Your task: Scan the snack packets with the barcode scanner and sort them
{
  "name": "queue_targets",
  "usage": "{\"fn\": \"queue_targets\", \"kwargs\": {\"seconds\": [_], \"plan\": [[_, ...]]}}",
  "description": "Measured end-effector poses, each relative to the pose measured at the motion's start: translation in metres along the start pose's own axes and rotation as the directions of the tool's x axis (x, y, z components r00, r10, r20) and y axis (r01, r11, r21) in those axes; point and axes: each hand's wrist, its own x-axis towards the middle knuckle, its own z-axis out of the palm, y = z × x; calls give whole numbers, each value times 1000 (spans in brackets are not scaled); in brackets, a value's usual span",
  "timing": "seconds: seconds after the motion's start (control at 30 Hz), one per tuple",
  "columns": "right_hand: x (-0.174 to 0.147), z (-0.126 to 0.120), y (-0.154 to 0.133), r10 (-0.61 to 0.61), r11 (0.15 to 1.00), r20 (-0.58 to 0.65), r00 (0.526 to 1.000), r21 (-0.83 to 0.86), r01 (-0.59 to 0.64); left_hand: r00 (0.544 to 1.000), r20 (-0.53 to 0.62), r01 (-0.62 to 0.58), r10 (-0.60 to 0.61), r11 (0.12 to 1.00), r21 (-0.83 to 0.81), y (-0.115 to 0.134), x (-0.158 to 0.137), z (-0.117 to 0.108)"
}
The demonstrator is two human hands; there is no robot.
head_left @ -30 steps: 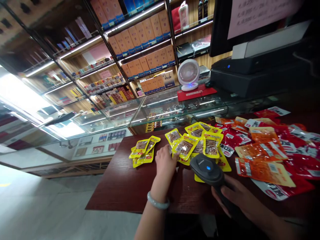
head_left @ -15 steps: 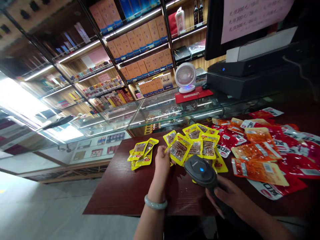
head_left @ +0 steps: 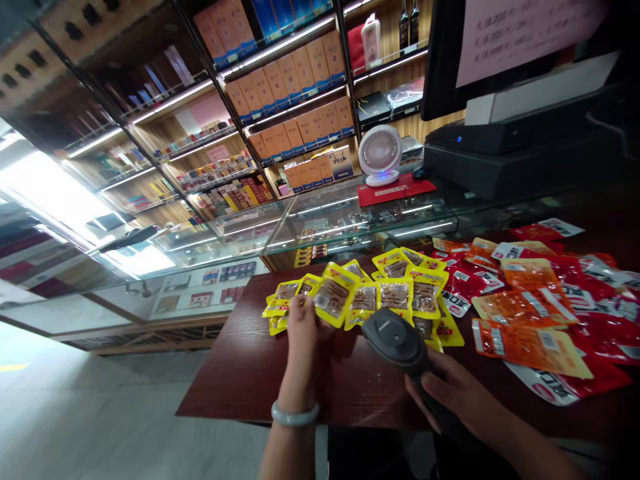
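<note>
Pinched in my left hand (head_left: 303,333) is a yellow snack packet (head_left: 334,295), raised a little over the dark wooden table (head_left: 240,373). Its clear window shows brown strips inside. My right hand (head_left: 450,383) is wrapped round the handle of a black barcode scanner (head_left: 395,337), whose head points toward the packets. Just beyond the scanner lies a pile of similar yellow packets (head_left: 396,295). A smaller group of yellow packets (head_left: 278,308) rests to the left, partly hidden behind my left hand and the held packet.
Red and orange snack bags (head_left: 530,307) are heaped at the right. Behind the table runs a glass display counter (head_left: 320,215) with a small white fan (head_left: 380,155) on a red mat. A black monitor and cash-register unit (head_left: 495,157) stand at the back right.
My left hand has carried the yellow packet left, away from the pile and toward the smaller group. The scanner's blue light no longer shows; my right hand keeps its grip.
</note>
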Motion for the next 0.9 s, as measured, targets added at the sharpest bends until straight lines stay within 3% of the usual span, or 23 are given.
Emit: {"fn": "queue_targets", "kwargs": {"seconds": [0.1, 0.17, 0.2, 0.27, 0.33, 0.4, 0.47, 0.53, 0.63, 0.73, 0.9], "plan": [[-6, -9, 5, 5, 1000, -46, 999, 12, -4, 965, -258, -12, 37, 995, 97, 5, 13, -33], [-8, -15, 9, 22, 999, -100, 995, 30, -19, 892, -412, -66, 184, 956, 284, 6, 14, -43], [-9, -17, 10, 29, 999, -126, 992, 37, -25, 872, -418, -87, 255, 921, 380, 6, 12, -43], [-9, -18, 11, 43, 998, -156, 987, 44, -36, 905, -283, -140, 318, 849, 509, 2, 5, -32], [-8, -18, 11, 49, 998, -156, 987, 53, -41, 960, -30, -215, 278, 801, 559, -2, -4, -12], [-7, -16, 9, 57, 997, -144, 988, 62, -48, 963, 178, -269, 203, 739, 618, -3, -13, 12], [-8, -14, 6, 71, 995, -148, 986, 73, -61, 957, 261, -278, 125, 648, 709, -1, -20, 33], [-10, -11, 2, 93, 993, -172, 981, 81, -80, 960, 271, -264, 70, 554, 790, 3, -24, 49], [-13, -8, -4, 113, 993, -201, 973, 66, -101, 948, 317, -288, 26, 490, 823, 8, -27, 60], [-15, -8, -10, 96, 995, -204, 974, 38, -90, 929, 370, -301, -4, 574, 762, 8, -28, 58], [-13, -13, -13, 45, 999, -188, 981, 21, -42, 949, 307, -94, -67, 872, 481, -2, -34, 45]]}}
